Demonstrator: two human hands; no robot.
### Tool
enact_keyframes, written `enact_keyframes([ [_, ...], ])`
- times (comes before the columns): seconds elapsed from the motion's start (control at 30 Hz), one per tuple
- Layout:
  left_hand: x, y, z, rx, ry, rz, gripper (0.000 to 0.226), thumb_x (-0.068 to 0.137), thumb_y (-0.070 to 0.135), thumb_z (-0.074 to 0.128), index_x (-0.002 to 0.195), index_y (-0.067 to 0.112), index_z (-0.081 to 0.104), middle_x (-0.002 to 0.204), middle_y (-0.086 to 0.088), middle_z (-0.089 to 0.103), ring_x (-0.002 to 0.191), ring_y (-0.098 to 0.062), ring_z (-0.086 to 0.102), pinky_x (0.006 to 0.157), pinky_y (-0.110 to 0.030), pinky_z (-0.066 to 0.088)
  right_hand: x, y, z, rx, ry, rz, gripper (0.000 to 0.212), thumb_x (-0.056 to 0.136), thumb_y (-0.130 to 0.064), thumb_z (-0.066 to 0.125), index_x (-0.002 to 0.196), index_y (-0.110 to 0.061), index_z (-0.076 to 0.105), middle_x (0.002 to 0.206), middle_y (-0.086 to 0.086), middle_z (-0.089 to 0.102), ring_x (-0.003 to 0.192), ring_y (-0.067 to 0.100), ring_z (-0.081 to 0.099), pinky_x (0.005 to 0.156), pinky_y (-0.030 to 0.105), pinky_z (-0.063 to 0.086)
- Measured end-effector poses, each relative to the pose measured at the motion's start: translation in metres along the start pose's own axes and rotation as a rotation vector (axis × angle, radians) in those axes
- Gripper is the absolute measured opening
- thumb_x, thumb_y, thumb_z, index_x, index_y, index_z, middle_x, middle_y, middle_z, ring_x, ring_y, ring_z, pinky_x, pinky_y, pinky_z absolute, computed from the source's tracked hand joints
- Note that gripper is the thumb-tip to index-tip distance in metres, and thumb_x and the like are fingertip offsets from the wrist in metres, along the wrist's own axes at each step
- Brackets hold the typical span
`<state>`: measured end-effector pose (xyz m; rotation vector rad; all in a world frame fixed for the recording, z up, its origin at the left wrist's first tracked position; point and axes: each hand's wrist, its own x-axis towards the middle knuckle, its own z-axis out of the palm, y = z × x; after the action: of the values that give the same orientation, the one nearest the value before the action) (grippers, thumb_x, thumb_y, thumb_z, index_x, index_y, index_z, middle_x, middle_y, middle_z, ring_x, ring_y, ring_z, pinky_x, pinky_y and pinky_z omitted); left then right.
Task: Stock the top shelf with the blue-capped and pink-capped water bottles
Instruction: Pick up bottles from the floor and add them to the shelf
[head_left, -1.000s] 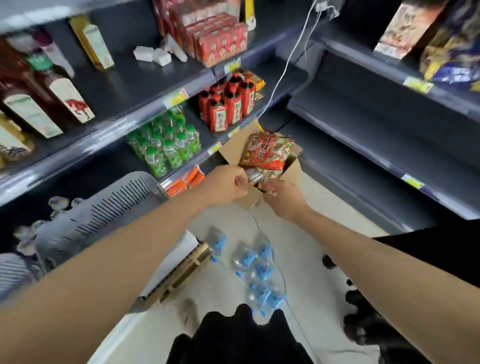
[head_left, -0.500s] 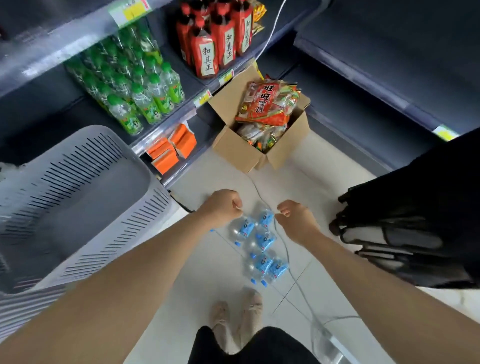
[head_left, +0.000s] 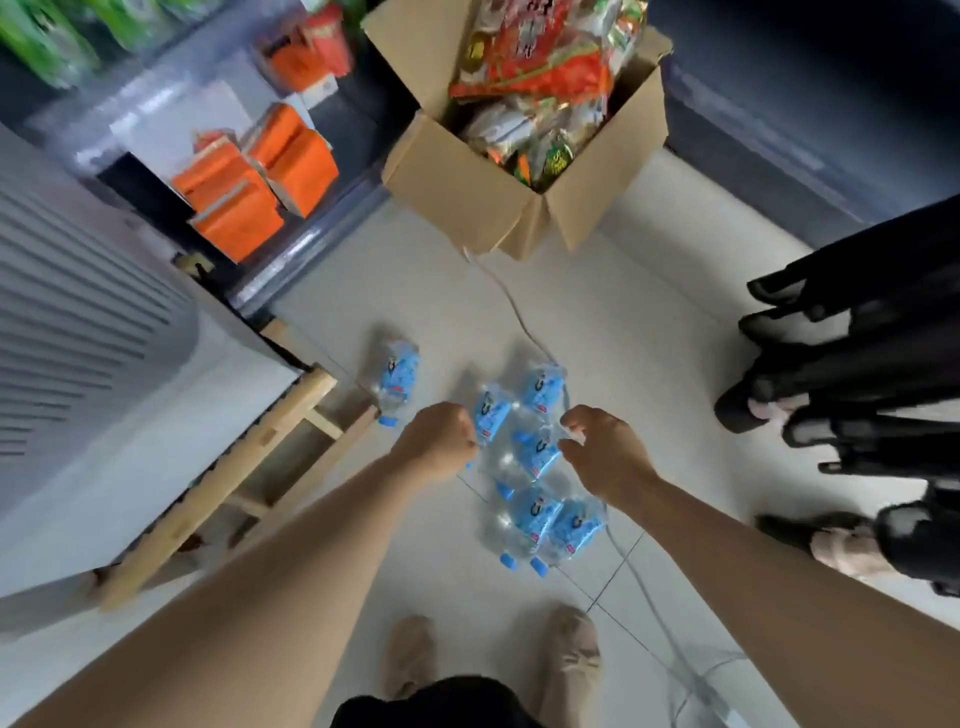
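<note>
Several small clear water bottles with blue labels and blue caps (head_left: 534, 515) lie in a loose cluster on the pale floor tiles. One more bottle (head_left: 398, 378) lies apart to the left. My left hand (head_left: 435, 441) is a closed fist pressed against the neck end of the upper-left bottle (head_left: 491, 415); whether it grips it is hidden. My right hand (head_left: 602, 448) hovers at the cluster's right side, fingers curled and apart, fingertips at a middle bottle (head_left: 536, 453). No pink-capped bottles or top shelf are in view.
An open cardboard box (head_left: 467, 187) of snack bags stands on the floor ahead. A grey slotted basket (head_left: 78, 322) and a wooden frame (head_left: 234, 467) are on the left, orange packs (head_left: 249, 176) on the bottom shelf. A person in black (head_left: 857, 364) stands right. A white cable (head_left: 514, 306) crosses the floor.
The view has tilted down from the shelves to the floor. Both hands dropped from the box to the bottle cluster, and the right hand has opened its fingers.
</note>
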<state>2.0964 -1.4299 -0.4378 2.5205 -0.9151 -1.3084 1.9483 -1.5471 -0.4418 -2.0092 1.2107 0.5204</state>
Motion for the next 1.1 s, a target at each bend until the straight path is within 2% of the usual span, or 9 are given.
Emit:
enact_keyframes([
  [0.13, 0.05, -0.03, 0.066, 0.011, -0.012, -0.037, 0.026, 0.087, 0.015, 0.057, 0.11, 0.002, 0.06, 0.113, -0.014, 0.065, 0.108, -0.029, 0.059, 0.087, -0.034, 0.046, 0.049, 0.038, 0.05, -0.092, -0.044, -0.042, 0.035, 0.094, -0.017, 0.047, 0.128, -0.022, 0.052, 0.132, 0.002, 0.054, 0.114, 0.023, 0.055, 0.087, 0.026, 0.043],
  [0.33, 0.107, -0.072, 0.141, 0.029, 0.014, -0.134, 0.034, 0.089, 0.018, 0.055, 0.12, 0.005, 0.052, 0.119, -0.013, 0.06, 0.11, -0.029, 0.057, 0.085, -0.031, 0.044, 0.106, 0.09, 0.119, -0.219, -0.108, -0.061, 0.041, 0.093, -0.017, 0.048, 0.133, -0.026, 0.047, 0.136, 0.005, 0.047, 0.115, 0.027, 0.054, 0.093, 0.031, 0.044],
  [0.43, 0.132, -0.09, 0.169, 0.008, 0.03, -0.17, 0.039, 0.087, 0.019, 0.057, 0.122, 0.004, 0.048, 0.12, -0.016, 0.056, 0.109, -0.031, 0.057, 0.085, -0.033, 0.045, 0.13, 0.11, 0.146, -0.256, -0.101, -0.068, 0.044, 0.092, -0.019, 0.05, 0.135, -0.027, 0.046, 0.141, 0.004, 0.042, 0.122, 0.027, 0.049, 0.1, 0.032, 0.043],
  [0.6, 0.165, -0.104, 0.197, -0.025, 0.102, -0.228, 0.043, 0.087, 0.021, 0.058, 0.122, 0.002, 0.042, 0.121, -0.019, 0.051, 0.107, -0.036, 0.056, 0.085, -0.038, 0.046, 0.159, 0.125, 0.173, -0.506, -0.068, -0.228, 0.056, 0.093, -0.017, 0.051, 0.144, -0.028, 0.032, 0.155, -0.003, 0.02, 0.143, 0.023, 0.014, 0.114, 0.034, 0.023],
  [0.73, 0.187, -0.109, 0.21, -0.053, 0.104, -0.229, 0.045, 0.087, 0.023, 0.058, 0.122, 0.0, 0.041, 0.122, -0.019, 0.053, 0.111, -0.034, 0.054, 0.086, -0.036, 0.044, 0.173, 0.127, 0.18, -0.739, -0.05, -0.321, 0.07, 0.088, -0.016, 0.057, 0.146, -0.033, 0.021, 0.156, -0.001, 0.01, 0.143, 0.03, 0.005, 0.116, 0.039, 0.014],
  [0.83, 0.198, -0.11, 0.213, -0.109, 0.11, -0.239, 0.044, 0.086, 0.024, 0.061, 0.119, 0.0, 0.044, 0.121, -0.018, 0.057, 0.111, -0.032, 0.055, 0.085, -0.035, 0.045, 0.182, 0.127, 0.179, -0.882, -0.048, -0.37, 0.078, 0.084, -0.017, 0.063, 0.147, -0.033, 0.019, 0.155, 0.002, 0.01, 0.143, 0.035, 0.004, 0.117, 0.047, 0.007],
  [0.93, 0.202, -0.109, 0.213, -0.116, 0.113, -0.238, 0.04, 0.087, 0.023, 0.06, 0.116, -0.001, 0.046, 0.119, -0.017, 0.059, 0.11, -0.031, 0.057, 0.085, -0.034, 0.046, 0.19, 0.128, 0.178, -0.969, -0.056, -0.393, 0.08, 0.082, -0.019, 0.067, 0.146, -0.032, 0.02, 0.154, 0.004, 0.014, 0.143, 0.036, 0.005, 0.116, 0.051, 0.006],
  [1.03, 0.198, -0.105, 0.205, -0.135, 0.146, -0.243, 0.035, 0.089, 0.02, 0.057, 0.114, -0.001, 0.046, 0.116, -0.018, 0.059, 0.107, -0.033, 0.057, 0.082, -0.034, 0.045, 0.191, 0.13, 0.177, -0.944, -0.054, -0.364, 0.074, 0.084, -0.024, 0.064, 0.145, -0.028, 0.023, 0.151, 0.001, 0.025, 0.143, 0.032, 0.01, 0.116, 0.048, 0.008],
  [1.1, 0.191, -0.099, 0.193, -0.159, 0.189, -0.234, 0.032, 0.089, 0.018, 0.056, 0.114, -0.001, 0.047, 0.115, -0.018, 0.06, 0.106, -0.034, 0.057, 0.08, -0.034, 0.044, 0.186, 0.127, 0.171, -0.825, -0.031, -0.288, 0.069, 0.085, -0.027, 0.063, 0.143, -0.026, 0.027, 0.146, -0.001, 0.034, 0.141, 0.026, 0.019, 0.116, 0.044, 0.011],
])
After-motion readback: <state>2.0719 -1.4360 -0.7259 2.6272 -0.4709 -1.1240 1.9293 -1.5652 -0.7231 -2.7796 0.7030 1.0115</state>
